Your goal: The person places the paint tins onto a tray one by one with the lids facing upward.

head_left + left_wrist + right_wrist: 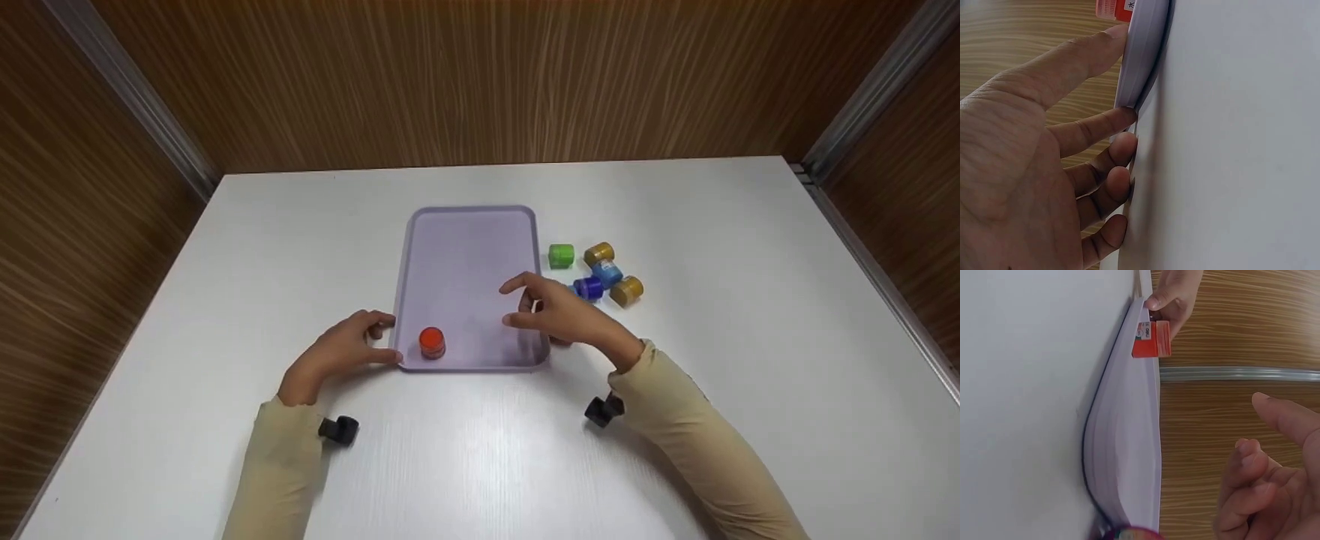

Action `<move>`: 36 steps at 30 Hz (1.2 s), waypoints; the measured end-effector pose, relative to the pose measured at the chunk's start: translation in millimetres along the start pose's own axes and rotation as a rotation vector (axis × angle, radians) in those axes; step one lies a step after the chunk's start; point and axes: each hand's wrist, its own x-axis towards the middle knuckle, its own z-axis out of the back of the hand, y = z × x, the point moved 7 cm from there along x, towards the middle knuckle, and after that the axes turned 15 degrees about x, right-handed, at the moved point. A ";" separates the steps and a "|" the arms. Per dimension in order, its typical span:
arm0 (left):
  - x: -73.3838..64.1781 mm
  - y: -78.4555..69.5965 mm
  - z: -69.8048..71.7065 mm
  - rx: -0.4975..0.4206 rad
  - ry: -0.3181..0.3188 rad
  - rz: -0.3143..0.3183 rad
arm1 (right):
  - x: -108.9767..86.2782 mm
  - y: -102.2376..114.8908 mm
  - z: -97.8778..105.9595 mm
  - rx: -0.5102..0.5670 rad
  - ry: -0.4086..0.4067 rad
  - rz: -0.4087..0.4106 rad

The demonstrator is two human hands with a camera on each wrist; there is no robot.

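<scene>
Nearest to us, our left hand (339, 354) pinches the near left corner of the lilac tray (469, 247), thumb on its rim, and this grip should stay firm. The red paint pot (432, 342) stands inside that corner. Our right hand (559, 313) hovers relaxed over the tray's right edge, holding nothing; we judge it best to grasp there gently, avoiding the pot cluster (600, 274) just beyond on the counter (750, 300).

A white counter (750, 315) carries a pale purple tray (469, 255) lying flat near its middle. Just right of the tray a cluster of small jars rests on the counter: a green jar (561, 256), two gold jars (598, 253) (627, 290), and two blue jars (609, 273) (589, 289) touching between them.
</scene>
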 end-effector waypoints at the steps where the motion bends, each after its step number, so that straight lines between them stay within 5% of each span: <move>1: 0.1 0.0 0.4 0.001 -0.001 -0.004 | -2.6 -0.9 3.4 0.002 -0.001 -0.005; 26: 0.1 4.0 1.1 0.010 -0.014 -0.028 | -47.6 -39.9 44.3 -0.047 -0.071 -0.001; 36: 0.1 4.3 -0.3 -0.002 -0.013 -0.020 | -51.3 -52.6 50.1 -0.056 -0.068 -0.064</move>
